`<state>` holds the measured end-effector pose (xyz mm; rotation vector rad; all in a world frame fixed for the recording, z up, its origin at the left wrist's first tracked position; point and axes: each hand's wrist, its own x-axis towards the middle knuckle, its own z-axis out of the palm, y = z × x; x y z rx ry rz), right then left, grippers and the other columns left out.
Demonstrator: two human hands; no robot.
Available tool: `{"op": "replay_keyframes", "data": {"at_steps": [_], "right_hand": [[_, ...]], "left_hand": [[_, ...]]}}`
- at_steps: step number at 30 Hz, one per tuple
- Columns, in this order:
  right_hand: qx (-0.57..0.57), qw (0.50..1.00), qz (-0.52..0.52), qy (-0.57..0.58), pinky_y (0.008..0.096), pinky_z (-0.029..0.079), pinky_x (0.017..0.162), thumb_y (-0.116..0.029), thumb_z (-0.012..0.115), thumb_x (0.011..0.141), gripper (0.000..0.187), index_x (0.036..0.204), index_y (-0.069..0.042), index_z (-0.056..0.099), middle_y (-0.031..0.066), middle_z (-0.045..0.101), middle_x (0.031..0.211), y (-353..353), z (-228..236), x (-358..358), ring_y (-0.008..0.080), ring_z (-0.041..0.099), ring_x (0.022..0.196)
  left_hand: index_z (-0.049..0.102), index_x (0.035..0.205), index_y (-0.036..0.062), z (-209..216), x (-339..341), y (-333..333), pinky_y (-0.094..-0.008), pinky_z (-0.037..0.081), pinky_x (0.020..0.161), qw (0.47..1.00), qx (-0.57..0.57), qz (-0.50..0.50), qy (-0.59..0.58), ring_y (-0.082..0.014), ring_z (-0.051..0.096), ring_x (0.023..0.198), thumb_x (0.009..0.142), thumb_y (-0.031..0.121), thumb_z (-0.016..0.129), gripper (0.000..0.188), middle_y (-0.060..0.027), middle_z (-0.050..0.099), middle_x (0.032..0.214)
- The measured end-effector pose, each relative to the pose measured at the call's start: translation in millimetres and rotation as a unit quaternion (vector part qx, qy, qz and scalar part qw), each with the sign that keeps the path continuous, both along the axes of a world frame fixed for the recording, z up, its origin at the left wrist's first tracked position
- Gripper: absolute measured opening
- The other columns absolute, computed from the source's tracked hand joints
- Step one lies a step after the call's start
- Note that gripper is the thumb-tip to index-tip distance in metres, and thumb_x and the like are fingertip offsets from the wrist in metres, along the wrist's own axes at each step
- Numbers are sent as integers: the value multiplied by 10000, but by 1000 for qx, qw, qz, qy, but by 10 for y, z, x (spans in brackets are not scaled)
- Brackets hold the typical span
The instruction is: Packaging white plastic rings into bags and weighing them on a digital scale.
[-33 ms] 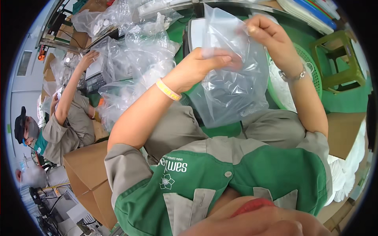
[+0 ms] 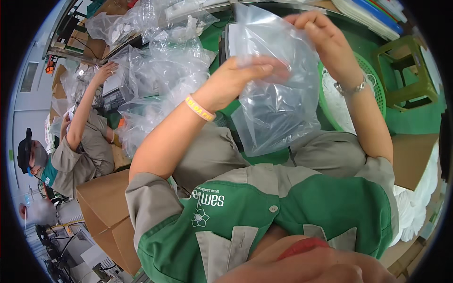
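A large clear plastic bag hangs over my lap, crinkled and see-through. My left hand grips it at its upper left part, the thumb in front and the other fingers showing reddish through the film. Bent fingers of my right hand close on the bag's upper right edge; their tips are slightly blurred. Behind the bag stands a pale device with a dark rim, largely hidden. Whether the bag holds anything, I cannot tell.
A green basket with white stringy material stands to the right, near an olive stool. Clear plastic bags are heaped left. A cardboard box is beside my left arm. Another person works at the far left.
My right hand has moved slightly up, its fingers less tightly bunched. The bag's upper part has shifted left and spread out wider. My left hand has moved only a little.
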<state>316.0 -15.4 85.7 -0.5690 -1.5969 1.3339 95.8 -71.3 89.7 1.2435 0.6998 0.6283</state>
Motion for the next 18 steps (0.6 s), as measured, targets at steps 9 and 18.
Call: {"op": "replay_keyframes", "data": {"at_steps": [9,18], "right_hand": [[-480,861,151,70,346,415,882,-452,403,905,520,1224,-45,459,118,534,1177,157,-1075,-1,163,530,979],[-482,829,278,-60,435,412,901,-490,336,916,558,1305,-91,384,147,487,1226,58,-1292,-157,224,497,1095]], "left_hand": [[542,1100,-22,154,-638,-7,-611,267,972,899,-37,73,-429,-506,375,1154,736,150,439,417,-268,333,1337],[632,898,57,51,-987,18,-610,240,994,908,15,269,-320,-474,380,1153,788,223,442,275,-230,383,1312]]}}
